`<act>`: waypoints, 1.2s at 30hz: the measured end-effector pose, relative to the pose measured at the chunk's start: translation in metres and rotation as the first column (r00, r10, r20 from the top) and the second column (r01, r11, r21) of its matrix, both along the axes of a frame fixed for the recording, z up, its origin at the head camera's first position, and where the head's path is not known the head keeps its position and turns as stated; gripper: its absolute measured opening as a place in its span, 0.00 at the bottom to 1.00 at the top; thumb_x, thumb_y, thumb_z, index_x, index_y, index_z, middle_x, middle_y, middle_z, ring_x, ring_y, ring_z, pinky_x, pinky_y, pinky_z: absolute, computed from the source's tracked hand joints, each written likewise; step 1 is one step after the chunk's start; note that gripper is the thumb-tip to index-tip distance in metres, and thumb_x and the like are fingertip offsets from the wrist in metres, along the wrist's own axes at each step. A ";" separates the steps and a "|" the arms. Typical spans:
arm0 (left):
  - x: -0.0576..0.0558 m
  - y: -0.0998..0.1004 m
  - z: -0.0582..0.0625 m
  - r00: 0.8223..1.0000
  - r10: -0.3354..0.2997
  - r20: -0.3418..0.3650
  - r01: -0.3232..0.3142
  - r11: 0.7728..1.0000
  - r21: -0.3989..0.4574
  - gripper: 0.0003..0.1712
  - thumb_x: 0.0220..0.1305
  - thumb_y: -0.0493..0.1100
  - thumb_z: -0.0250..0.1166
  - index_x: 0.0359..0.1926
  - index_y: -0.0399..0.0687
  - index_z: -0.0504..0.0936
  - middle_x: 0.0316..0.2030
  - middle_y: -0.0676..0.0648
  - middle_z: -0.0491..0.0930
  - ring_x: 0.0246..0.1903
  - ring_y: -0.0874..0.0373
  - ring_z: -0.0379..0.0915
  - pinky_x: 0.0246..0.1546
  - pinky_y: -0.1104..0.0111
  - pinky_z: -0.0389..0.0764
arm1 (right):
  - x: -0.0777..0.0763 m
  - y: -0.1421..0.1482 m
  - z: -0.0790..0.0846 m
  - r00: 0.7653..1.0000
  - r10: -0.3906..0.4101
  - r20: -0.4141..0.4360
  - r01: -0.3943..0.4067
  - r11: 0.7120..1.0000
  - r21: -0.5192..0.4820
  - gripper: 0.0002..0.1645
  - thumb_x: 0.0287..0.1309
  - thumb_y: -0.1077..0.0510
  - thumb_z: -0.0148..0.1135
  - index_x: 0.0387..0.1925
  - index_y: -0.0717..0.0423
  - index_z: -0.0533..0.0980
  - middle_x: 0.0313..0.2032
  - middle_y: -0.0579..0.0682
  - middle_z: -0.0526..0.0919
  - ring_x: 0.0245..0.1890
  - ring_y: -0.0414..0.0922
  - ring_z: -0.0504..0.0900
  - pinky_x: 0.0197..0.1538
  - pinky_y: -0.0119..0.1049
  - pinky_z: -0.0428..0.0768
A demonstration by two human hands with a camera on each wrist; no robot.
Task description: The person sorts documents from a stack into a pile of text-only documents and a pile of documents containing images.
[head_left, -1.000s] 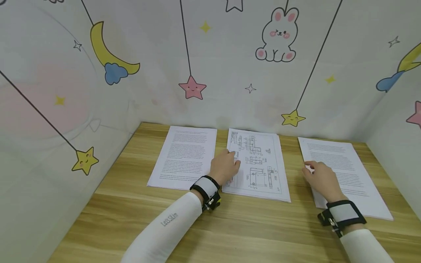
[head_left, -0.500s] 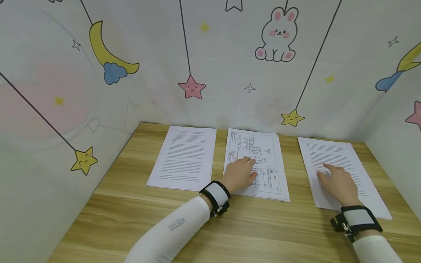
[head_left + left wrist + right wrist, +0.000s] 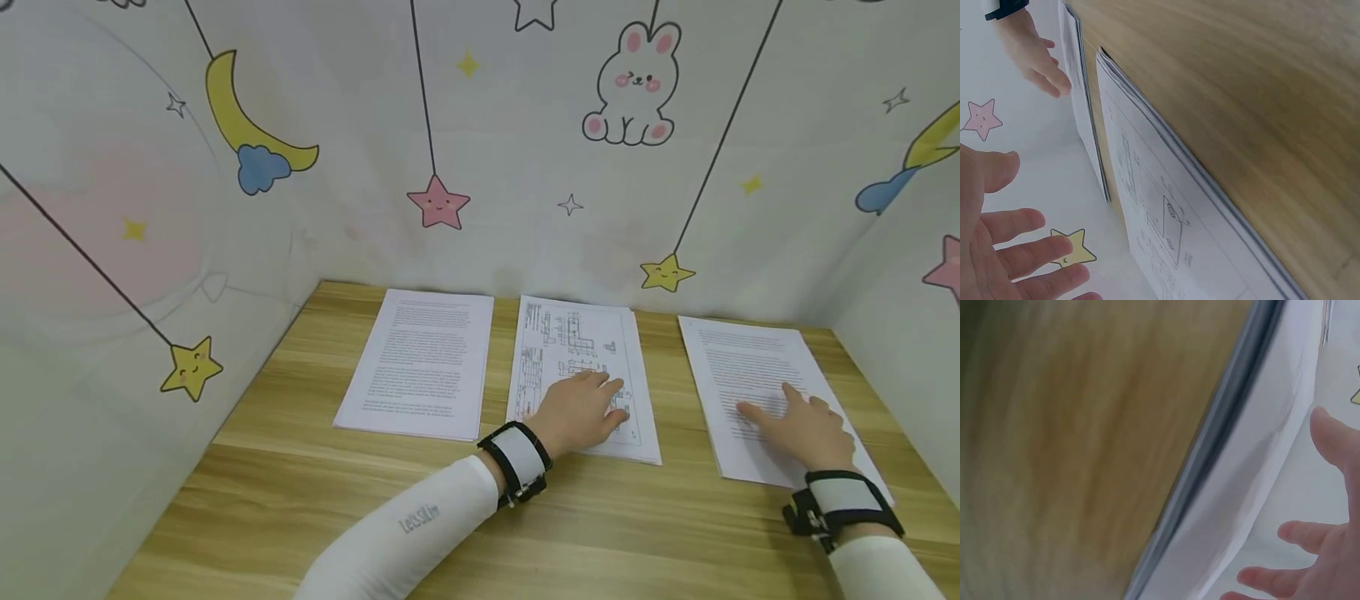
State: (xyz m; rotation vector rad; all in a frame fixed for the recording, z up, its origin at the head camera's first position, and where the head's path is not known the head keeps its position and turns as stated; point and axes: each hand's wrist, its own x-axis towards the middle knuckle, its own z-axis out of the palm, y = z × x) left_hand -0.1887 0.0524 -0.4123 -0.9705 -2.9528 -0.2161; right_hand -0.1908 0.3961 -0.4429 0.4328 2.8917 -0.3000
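My left hand (image 3: 581,410) hovers over the middle stack of paper (image 3: 532,333), whose top sheet carries technical drawings. Its fingers are spread and hold nothing, as the left wrist view shows with the hand (image 3: 991,231) apart from the drawing sheets (image 3: 1147,181). Over the right stack of printed text pages (image 3: 720,367) is my right hand (image 3: 810,429), fingers spread, with nothing in it. In the right wrist view that hand (image 3: 1329,531) stays apart from the paper (image 3: 1235,469). A third stack of text pages (image 3: 420,367) lies at the left, away from both hands.
The three stacks lie side by side on a wooden table (image 3: 585,533). A pale fabric wall (image 3: 510,125) with cartoon prints rises behind the table and along both sides.
My left hand has moved right, from the left edge of the drawing stack to over its right part. My right hand has shifted right over the text pages, its fingers spreading. The stacks stay put.
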 end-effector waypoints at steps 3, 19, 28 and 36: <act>0.003 0.006 0.002 1.000 -0.018 -0.007 0.018 1.000 -0.015 0.30 0.74 0.62 0.48 0.69 0.57 0.71 0.67 0.51 0.74 0.67 0.56 0.71 0.63 0.65 0.76 | -0.002 0.011 -0.002 0.999 -0.015 0.049 0.015 1.000 0.005 0.72 0.56 0.17 0.45 0.71 0.78 0.45 0.62 0.90 0.52 0.59 0.86 0.57 0.54 0.76 0.68; 0.008 0.017 -0.001 0.998 -0.045 -0.034 0.044 0.998 -0.037 0.28 0.73 0.62 0.50 0.68 0.59 0.73 0.64 0.53 0.77 0.63 0.58 0.74 0.57 0.66 0.81 | -0.003 0.039 -0.003 0.978 -0.092 0.189 0.101 0.994 -0.039 0.85 0.47 0.17 0.57 0.69 0.84 0.33 0.62 0.90 0.50 0.57 0.79 0.64 0.56 0.66 0.73; 0.008 0.025 -0.010 0.995 -0.098 0.032 0.100 0.993 -0.060 0.28 0.73 0.62 0.50 0.67 0.60 0.73 0.66 0.54 0.74 0.68 0.58 0.68 0.66 0.68 0.72 | 0.000 0.036 0.001 0.984 -0.100 0.148 0.107 0.993 -0.041 0.81 0.46 0.17 0.58 0.69 0.83 0.43 0.62 0.86 0.55 0.53 0.76 0.67 0.53 0.65 0.73; 0.013 0.032 -0.015 0.987 -0.134 0.094 0.141 0.988 -0.071 0.28 0.73 0.64 0.50 0.68 0.62 0.72 0.68 0.55 0.72 0.70 0.59 0.66 0.69 0.69 0.69 | 0.004 0.024 0.006 0.986 -0.112 0.122 0.111 0.994 0.007 0.78 0.47 0.18 0.58 0.69 0.82 0.47 0.63 0.84 0.56 0.57 0.78 0.65 0.55 0.67 0.72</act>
